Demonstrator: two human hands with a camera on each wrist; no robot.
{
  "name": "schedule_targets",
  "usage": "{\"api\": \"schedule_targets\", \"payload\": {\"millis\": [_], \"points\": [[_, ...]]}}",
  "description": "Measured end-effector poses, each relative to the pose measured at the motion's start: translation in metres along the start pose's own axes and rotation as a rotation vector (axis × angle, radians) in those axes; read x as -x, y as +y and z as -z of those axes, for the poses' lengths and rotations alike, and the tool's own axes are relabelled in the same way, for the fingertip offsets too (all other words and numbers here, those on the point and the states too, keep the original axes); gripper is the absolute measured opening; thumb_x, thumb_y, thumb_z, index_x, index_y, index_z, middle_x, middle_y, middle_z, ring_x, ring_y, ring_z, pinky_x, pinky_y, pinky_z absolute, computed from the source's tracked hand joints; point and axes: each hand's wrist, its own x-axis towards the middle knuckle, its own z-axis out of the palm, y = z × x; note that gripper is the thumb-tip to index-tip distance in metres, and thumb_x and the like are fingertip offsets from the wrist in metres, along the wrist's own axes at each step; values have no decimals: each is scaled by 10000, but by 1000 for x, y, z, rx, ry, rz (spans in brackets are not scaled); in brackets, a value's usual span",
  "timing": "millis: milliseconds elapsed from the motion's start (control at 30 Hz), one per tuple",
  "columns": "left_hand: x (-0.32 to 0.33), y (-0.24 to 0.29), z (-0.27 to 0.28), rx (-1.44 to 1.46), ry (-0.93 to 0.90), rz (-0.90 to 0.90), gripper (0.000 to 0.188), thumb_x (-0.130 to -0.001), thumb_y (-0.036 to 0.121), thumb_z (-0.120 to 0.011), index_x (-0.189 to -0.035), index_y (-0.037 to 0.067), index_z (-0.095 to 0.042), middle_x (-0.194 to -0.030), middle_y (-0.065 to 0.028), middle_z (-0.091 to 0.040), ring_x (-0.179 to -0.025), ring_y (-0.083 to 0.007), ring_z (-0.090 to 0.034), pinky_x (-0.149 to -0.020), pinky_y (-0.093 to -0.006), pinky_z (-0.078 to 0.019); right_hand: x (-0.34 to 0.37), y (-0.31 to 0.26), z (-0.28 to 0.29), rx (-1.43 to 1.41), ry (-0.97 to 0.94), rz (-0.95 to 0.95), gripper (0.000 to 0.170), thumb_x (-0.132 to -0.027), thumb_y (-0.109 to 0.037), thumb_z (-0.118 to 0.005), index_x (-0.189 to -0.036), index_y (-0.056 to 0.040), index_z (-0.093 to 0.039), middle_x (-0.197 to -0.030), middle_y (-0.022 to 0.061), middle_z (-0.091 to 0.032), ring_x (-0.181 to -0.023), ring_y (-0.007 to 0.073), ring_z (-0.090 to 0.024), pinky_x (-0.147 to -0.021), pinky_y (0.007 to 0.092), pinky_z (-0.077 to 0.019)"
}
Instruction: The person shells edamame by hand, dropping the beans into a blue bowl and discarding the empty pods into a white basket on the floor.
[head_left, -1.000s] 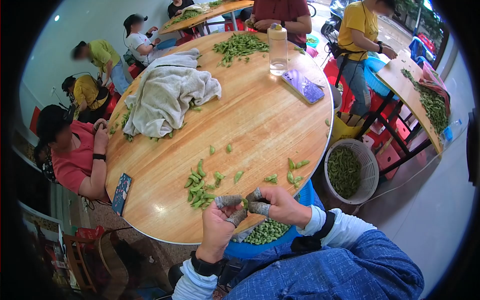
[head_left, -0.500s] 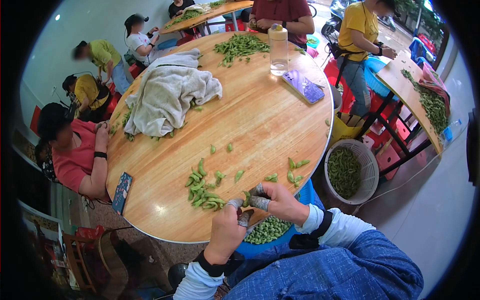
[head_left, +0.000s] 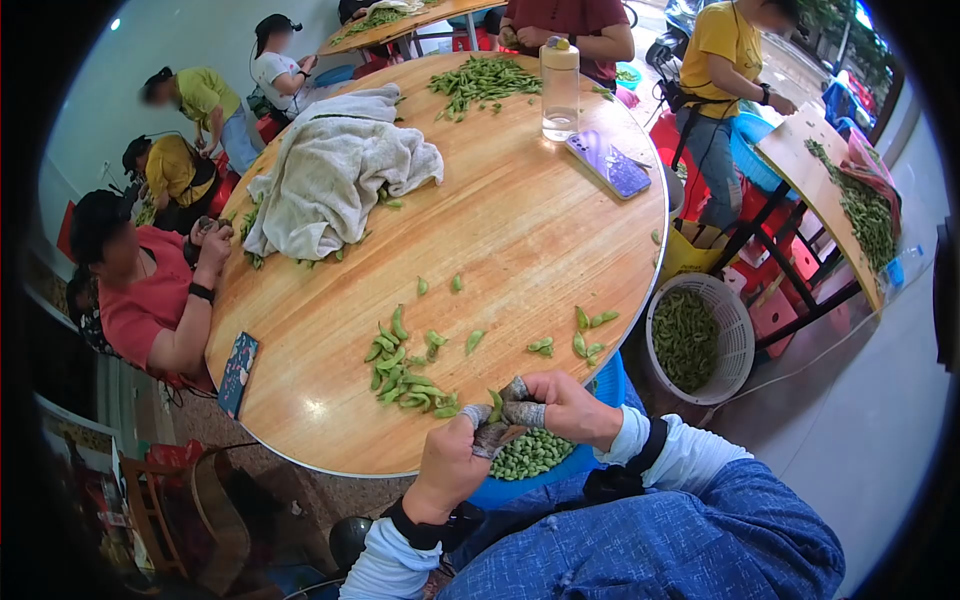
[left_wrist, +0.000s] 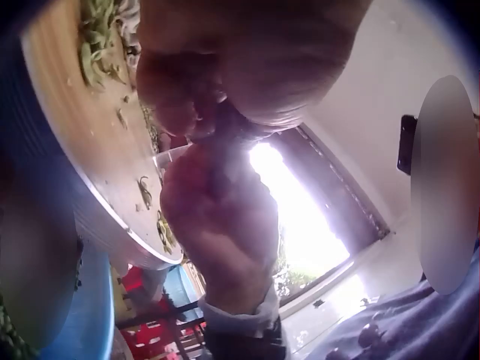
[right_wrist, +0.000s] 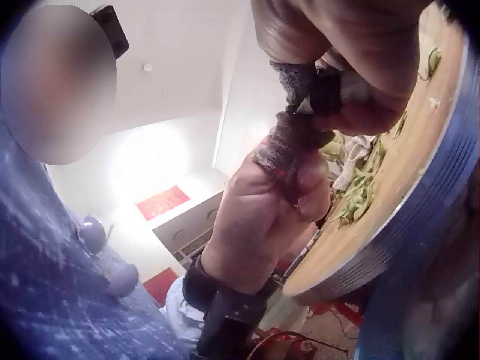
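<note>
Pod [head_left: 496, 405] lies between left hand [head_left: 452, 463] and right hand [head_left: 570, 408], both curled, pinching it, neither nearer; visible long axis roughly fore-and-aft; shelled beans [head_left: 532, 456] below.

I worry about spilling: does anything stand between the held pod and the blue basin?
In the head view, wrapped fingers of the left hand lie between pod and basin; the table edge partly hides the basin. Nothing else visibly blocks.
</note>
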Motion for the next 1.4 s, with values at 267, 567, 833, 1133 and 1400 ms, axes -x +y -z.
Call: {"api": "schedule_targets", "payload": {"millis": [267,567,833,1133,1400], "points": [[8,2,0,853,7,402,116,-880,117,-471,-864,17,-528,-621,-34,-544,-492,-101,-503,-439,-210,-388,1,-6,-4,-22,-118,145,159,-854,-100,-548,-947,28,-556,-876,21,-600,-812,80,-527,-732,244,-439],[3,1,8,881,-159,677,127,-904,141,-422,-900,41,-500,-658,-33,-541,-502,-85,-483,-444,-196,-361,-1,-12,-9,690,19,326,163,-705,-21,-572,-864,13,-556,-775,187,-550,-738,338,-546,-657,352,-434],[-8,-4,3,1130,-102,818,139,-835,38,-378,-894,50,-504,-706,-40,-542,-500,-74,-411,-433,-197,-311,2,-17,-12,844,82,330,150,-625,13,-547,-773,14,-520,-757,185,-502,-746,389,-502,-616,419,-409],[-17,-8,-2,947,-64,792,196,-760,-8,-374,-843,40,-545,-723,-29,-543,-588,-80,-469,-480,-214,-359,3,-23,-6,872,167,411,143,-658,-12,-579,-791,-2,-527,-743,172,-512,-737,365,-515,-608,410,-416],[-80,-45,50,-733,154,362,223,-766,230,-577,-834,17,-571,-691,-148,-585,-647,-300,-577,-569,-389,-444,11,-53,47,995,518,313,236,-727,-12,-581,-960,11,-555,-772,178,-543,-702,330,-546,-592,366,-435]]}}
